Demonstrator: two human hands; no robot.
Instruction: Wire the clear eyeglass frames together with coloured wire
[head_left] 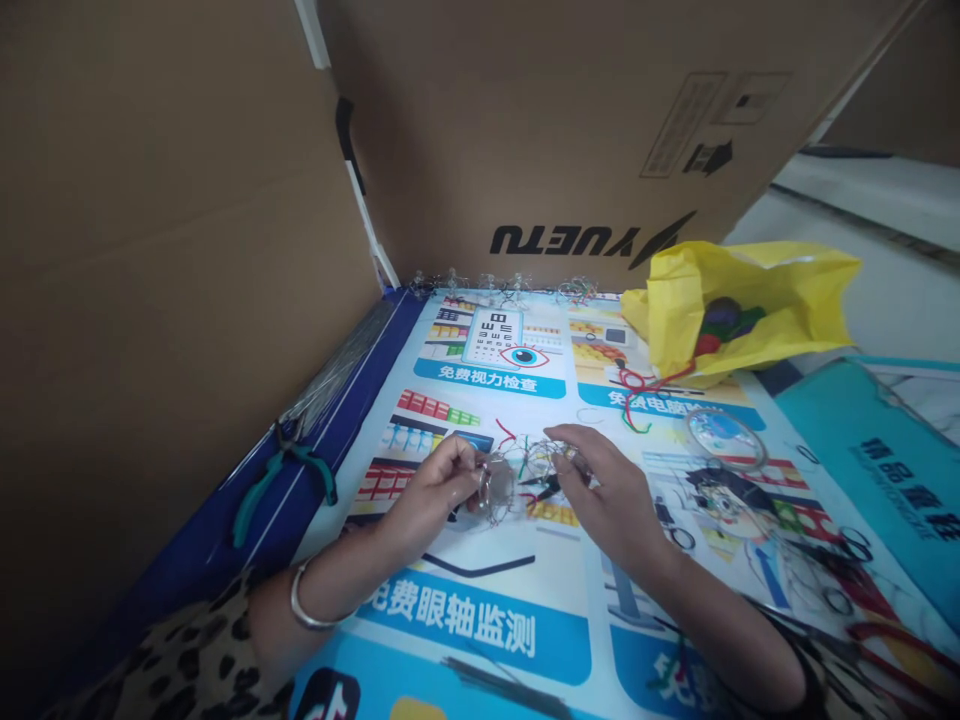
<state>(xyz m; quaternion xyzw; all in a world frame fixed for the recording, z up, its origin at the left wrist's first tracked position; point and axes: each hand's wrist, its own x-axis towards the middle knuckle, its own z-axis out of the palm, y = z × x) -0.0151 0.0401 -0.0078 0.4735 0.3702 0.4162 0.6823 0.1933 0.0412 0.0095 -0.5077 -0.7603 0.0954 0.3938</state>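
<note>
My left hand is closed, with thumb and fingers pinching a rounded silvery wire piece. Thin wire loops extend from it toward my right hand. The fingers of that hand curl over these loops; whether they are joined to the rounded piece is unclear. A dark pointed tool tip shows on the printed sheet between the hands. Short red and green wire bits lie just beyond my fingers.
Teal-handled pliers and a bundle of straight wires lie left. Cardboard stands behind small wire figures. At right are a yellow bag, a clear ring-shaped roll, a teal box and red-handled scissors.
</note>
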